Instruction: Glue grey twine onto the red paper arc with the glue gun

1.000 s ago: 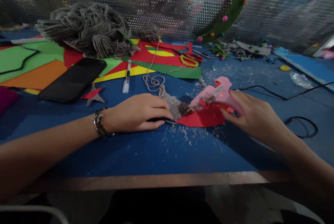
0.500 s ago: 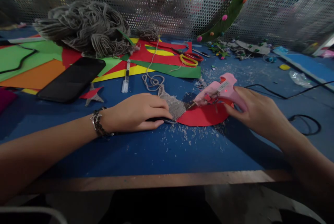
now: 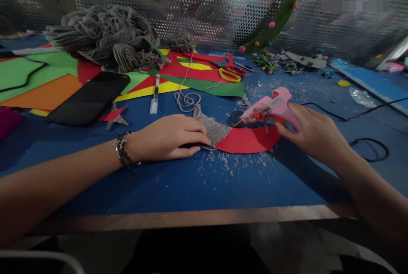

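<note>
In the head view a curved red cutout (image 3: 248, 140) lies flat on the blue table, its left part wound with grey yarn (image 3: 216, 131). My left hand (image 3: 170, 137) is closed over the wound end, fingers and thumb pinning it down; what sits under the palm is hidden. A pink hot glue gun (image 3: 270, 108), its small red light lit, is gripped in my right hand (image 3: 314, 127). The gun's nozzle is near the upper edge of the cutout, just right of the wound part. A loose yarn strand (image 3: 188, 101) trails up from the cutout.
Behind my left hand are a black phone (image 3: 91, 97), a marker (image 3: 155, 95), coloured sheets (image 3: 41, 91) and a big heap of grey yarn (image 3: 105, 38). Scissors (image 3: 230, 74) lie further back, against red and green sheets. The glue gun's cord (image 3: 328, 112) runs off to the right.
My right hand has drawn the glue gun a little right and up, its nozzle shifting from the yarn's edge toward the cutout's upper edge. My left hand stays in place.
</note>
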A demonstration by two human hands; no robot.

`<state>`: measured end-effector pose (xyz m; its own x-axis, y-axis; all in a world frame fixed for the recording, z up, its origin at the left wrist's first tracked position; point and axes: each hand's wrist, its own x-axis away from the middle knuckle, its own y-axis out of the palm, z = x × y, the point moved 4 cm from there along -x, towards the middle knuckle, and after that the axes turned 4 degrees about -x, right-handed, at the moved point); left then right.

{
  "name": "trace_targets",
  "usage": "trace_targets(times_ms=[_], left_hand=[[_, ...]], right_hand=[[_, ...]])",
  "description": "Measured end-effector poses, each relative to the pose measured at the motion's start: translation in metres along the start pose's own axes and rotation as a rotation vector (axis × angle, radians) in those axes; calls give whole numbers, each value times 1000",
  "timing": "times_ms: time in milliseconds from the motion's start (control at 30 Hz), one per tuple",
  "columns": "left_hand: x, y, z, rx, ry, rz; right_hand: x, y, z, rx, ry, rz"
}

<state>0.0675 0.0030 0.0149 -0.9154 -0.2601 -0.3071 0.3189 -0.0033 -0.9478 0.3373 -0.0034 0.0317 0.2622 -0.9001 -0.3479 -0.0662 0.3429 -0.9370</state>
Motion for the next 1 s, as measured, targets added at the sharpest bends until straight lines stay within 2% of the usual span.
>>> trace_targets(times_ms=[267,333,400,467,533,600,700,767,833,900,967,1000], left_hand=[[0,-2,2,-27,53,16],[0,-3,2,-45,51,-3],[1,-4,0,-71,40,-28],[2,-5,-2,-95,32,-39],[3,-8,-4,-115,18,-23],[4,-11,-4,-124,17,15],[4,-16,-4,-123,25,68],[4,-17,-3,-134,22,95],[4,-18,-2,-147,14,118],[4,-18,-1,-170,18,136],[3,-17,1,-203,43,153],[3,-17,2,-222,56,161]], right_hand=[[-11,-21,16,-7,179,75],[-16,-22,28,29,256,32],[-22,-19,40,85,313,-65],[-27,-14,49,151,313,-185],[-31,-12,54,178,300,-245],[-35,-14,54,188,294,-250],[-42,-23,41,231,273,-169],[-46,-30,17,209,161,-90],[-43,-34,-29,21,-310,-28],[-28,-37,-77,-76,-778,3],[-14,-36,-114,-83,-1053,56],[-10,-34,-127,-61,-1126,72]])
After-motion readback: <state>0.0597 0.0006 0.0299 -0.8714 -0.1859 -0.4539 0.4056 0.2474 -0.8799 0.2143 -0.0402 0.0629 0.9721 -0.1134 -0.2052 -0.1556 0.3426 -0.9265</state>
